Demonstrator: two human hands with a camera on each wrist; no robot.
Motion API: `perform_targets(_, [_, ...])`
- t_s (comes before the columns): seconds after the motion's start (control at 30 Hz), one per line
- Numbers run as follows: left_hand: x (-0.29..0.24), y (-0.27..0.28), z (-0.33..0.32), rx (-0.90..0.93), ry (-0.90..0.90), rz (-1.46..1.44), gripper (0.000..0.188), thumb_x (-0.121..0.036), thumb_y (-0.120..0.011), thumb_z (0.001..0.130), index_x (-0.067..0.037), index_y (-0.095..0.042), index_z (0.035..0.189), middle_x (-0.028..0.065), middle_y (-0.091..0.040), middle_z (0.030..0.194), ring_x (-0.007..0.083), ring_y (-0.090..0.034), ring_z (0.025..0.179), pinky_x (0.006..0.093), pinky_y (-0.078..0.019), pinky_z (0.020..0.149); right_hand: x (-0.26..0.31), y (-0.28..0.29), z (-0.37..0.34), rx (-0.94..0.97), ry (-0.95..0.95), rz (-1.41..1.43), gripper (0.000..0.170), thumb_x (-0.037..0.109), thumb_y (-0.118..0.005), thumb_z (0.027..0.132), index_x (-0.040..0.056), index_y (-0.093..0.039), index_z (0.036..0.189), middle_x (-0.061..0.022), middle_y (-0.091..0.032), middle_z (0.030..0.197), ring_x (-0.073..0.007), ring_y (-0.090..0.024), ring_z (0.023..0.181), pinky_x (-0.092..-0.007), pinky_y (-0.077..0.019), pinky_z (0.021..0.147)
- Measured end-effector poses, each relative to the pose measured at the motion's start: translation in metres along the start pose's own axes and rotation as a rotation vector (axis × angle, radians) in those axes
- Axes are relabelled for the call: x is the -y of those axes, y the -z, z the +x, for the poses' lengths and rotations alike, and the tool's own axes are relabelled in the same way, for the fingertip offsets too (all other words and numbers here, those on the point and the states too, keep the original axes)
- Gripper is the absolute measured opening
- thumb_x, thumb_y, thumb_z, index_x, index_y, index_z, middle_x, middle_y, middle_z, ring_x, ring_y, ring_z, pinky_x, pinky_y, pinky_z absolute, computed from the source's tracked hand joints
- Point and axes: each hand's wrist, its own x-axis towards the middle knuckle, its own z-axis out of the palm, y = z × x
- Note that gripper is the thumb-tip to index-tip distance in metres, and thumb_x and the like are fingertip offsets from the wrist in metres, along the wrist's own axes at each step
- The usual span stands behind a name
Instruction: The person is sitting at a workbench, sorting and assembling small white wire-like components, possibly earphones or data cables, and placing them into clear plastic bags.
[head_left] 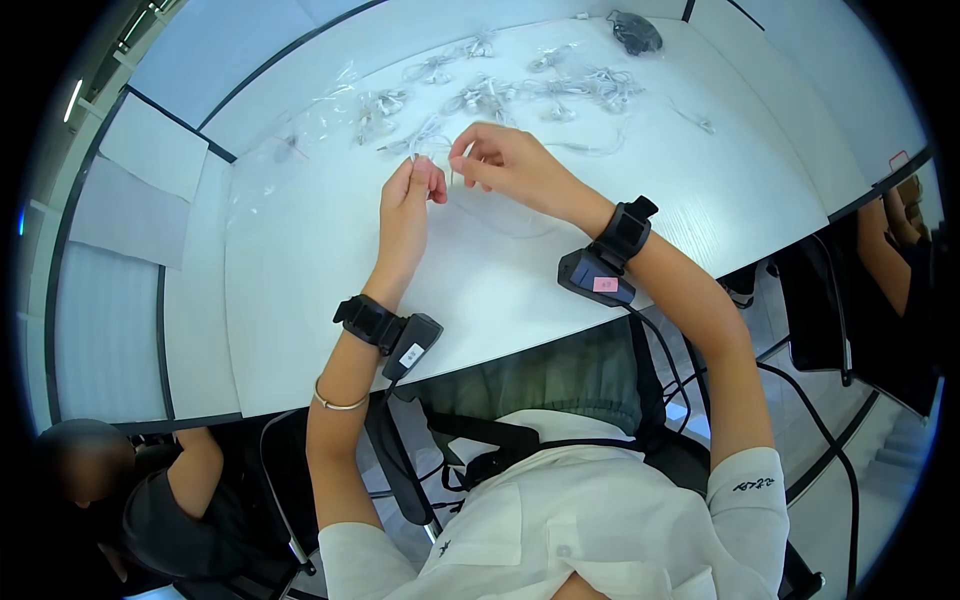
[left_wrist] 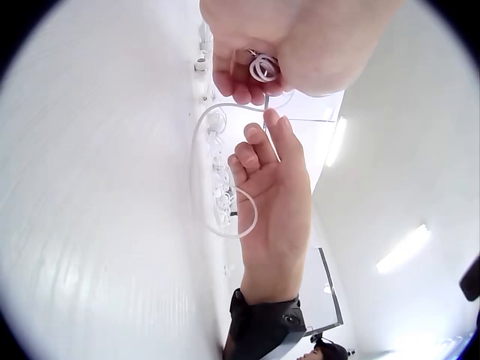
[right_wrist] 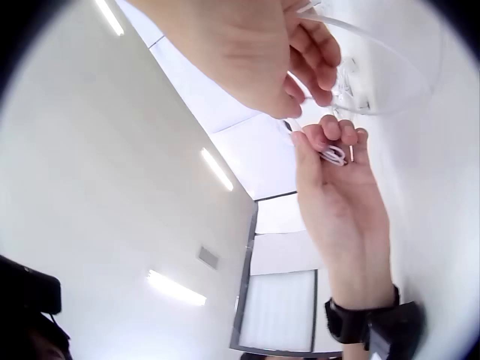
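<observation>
My left hand (head_left: pixel 408 190) grips a small coil of thin white cable (left_wrist: pixel 262 69) in its curled fingers, above the white table. Close beside it, my right hand (head_left: pixel 505 160) pinches a length of the same cable between thumb and forefinger. In the left wrist view a loose cable loop (left_wrist: pixel 196 161) hangs out past the right hand. The right wrist view shows the coiled turns (right_wrist: pixel 333 155) against the left palm, with the left thumb near the right fingertips.
Several bundled white cables (head_left: pixel 485 95) lie across the back of the white table (head_left: pixel 330 310). Clear plastic bags (head_left: pixel 325 105) are at the left, and a dark grey crumpled item (head_left: pixel 635 33) sits at the back. Partition panels (head_left: pixel 300 45) enclose the table; another person sits at lower left.
</observation>
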Motion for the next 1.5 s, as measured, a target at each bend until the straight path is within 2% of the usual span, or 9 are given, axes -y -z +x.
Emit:
perform_targets(0.07, [0.000, 0.001, 0.000, 0.014, -0.021, 0.014, 0.034, -0.027, -0.037, 0.096, -0.005, -0.042, 0.070, 0.0016, -0.044, 0.067, 0.0111, -0.041, 0.063, 0.0246, -0.0370, 0.063, 0.000, 0.000, 0.000, -0.129, 0.054, -0.134, 0.023, 0.024, -0.057, 0.085, 0.0025, -0.051, 0.092, -0.0039, -0.059, 0.073, -0.0080, -0.052, 0.063, -0.0212, -0.0398, 0.057])
perform_targets(0.17, [-0.001, 0.000, 0.000, 0.031, -0.039, 0.030, 0.035, -0.028, -0.037, 0.095, -0.005, -0.041, 0.070, 0.0013, -0.043, 0.066, 0.0107, -0.041, 0.064, 0.0244, -0.0369, 0.063, 0.004, 0.003, 0.000, -0.103, 0.022, -0.109, 0.022, 0.023, -0.058, 0.085, 0.0026, -0.051, 0.090, -0.0035, -0.059, 0.073, -0.0076, -0.052, 0.064, -0.0207, -0.0400, 0.058])
perform_targets(0.27, [0.002, 0.000, 0.001, 0.065, -0.040, 0.048, 0.036, -0.029, -0.038, 0.095, -0.005, -0.041, 0.069, 0.0009, -0.043, 0.066, 0.0104, -0.040, 0.064, 0.0242, -0.0367, 0.063, -0.002, 0.003, 0.003, -0.005, 0.103, -0.068, 0.020, 0.022, -0.057, 0.085, 0.0024, -0.052, 0.089, -0.0030, -0.059, 0.073, -0.0075, -0.053, 0.065, -0.0204, -0.0402, 0.060])
perform_targets(0.47, [0.004, 0.002, 0.001, 0.072, -0.034, 0.066, 0.036, -0.030, -0.038, 0.095, -0.005, -0.042, 0.070, 0.0007, -0.043, 0.067, 0.0098, -0.040, 0.064, 0.0238, -0.0367, 0.063, 0.006, 0.005, 0.003, 0.164, -0.083, 0.340, 0.015, 0.020, -0.055, 0.087, 0.0049, -0.053, 0.087, -0.0024, -0.061, 0.074, -0.0074, -0.053, 0.066, -0.0204, -0.0409, 0.062])
perform_targets(0.57, [0.003, 0.000, 0.001, 0.075, -0.021, 0.052, 0.034, -0.030, -0.038, 0.095, -0.005, -0.046, 0.073, 0.0005, -0.046, 0.068, 0.0091, -0.042, 0.063, 0.0229, -0.0370, 0.062, 0.006, 0.005, 0.003, 0.203, -0.094, 0.365, 0.015, 0.020, -0.055, 0.087, 0.0059, -0.053, 0.086, -0.0030, -0.062, 0.076, -0.0075, -0.053, 0.066, -0.0205, -0.0409, 0.063])
perform_targets(0.73, [-0.003, 0.000, -0.002, 0.208, 0.110, -0.056, 0.033, -0.032, -0.038, 0.095, -0.006, -0.051, 0.081, -0.0003, -0.050, 0.071, 0.0079, -0.044, 0.059, 0.0206, -0.0372, 0.060, 0.000, 0.003, 0.003, 0.166, -0.082, 0.306, 0.015, 0.021, -0.055, 0.087, 0.0062, -0.052, 0.085, -0.0034, -0.063, 0.076, -0.0077, -0.054, 0.067, -0.0209, -0.0406, 0.063])
perform_targets(1.03, [-0.009, -0.003, -0.002, 0.188, 0.183, -0.097, 0.032, -0.031, -0.038, 0.095, -0.006, -0.049, 0.078, -0.0039, -0.035, 0.058, 0.0054, -0.028, 0.052, 0.0204, -0.0221, 0.048, 0.001, 0.001, 0.003, 0.084, -0.053, 0.261, 0.015, 0.019, -0.055, 0.086, 0.0043, -0.053, 0.085, -0.0042, -0.063, 0.075, -0.0080, -0.054, 0.064, -0.0213, -0.0410, 0.060])
perform_targets(1.37, [-0.010, 0.001, -0.001, 0.317, 0.256, -0.096, 0.032, -0.031, -0.035, 0.095, -0.010, -0.042, 0.073, -0.0037, -0.035, 0.059, 0.0064, -0.029, 0.054, 0.0205, -0.0222, 0.051, 0.001, 0.002, 0.001, 0.005, -0.028, 0.165, 0.019, 0.020, -0.057, 0.085, 0.0022, -0.052, 0.086, -0.0030, -0.058, 0.074, -0.0075, -0.051, 0.062, -0.0218, -0.0423, 0.058])
perform_targets(1.5, [-0.007, 0.002, -0.001, 0.313, 0.234, -0.114, 0.032, -0.031, -0.036, 0.095, -0.011, -0.038, 0.071, -0.0030, -0.035, 0.060, 0.0070, -0.030, 0.055, 0.0206, -0.0228, 0.051, 0.003, -0.001, -0.001, -0.058, 0.037, -0.082, 0.021, 0.022, -0.056, 0.086, 0.0027, -0.051, 0.090, -0.0035, -0.057, 0.076, -0.0080, -0.051, 0.061, -0.0219, -0.0420, 0.057])
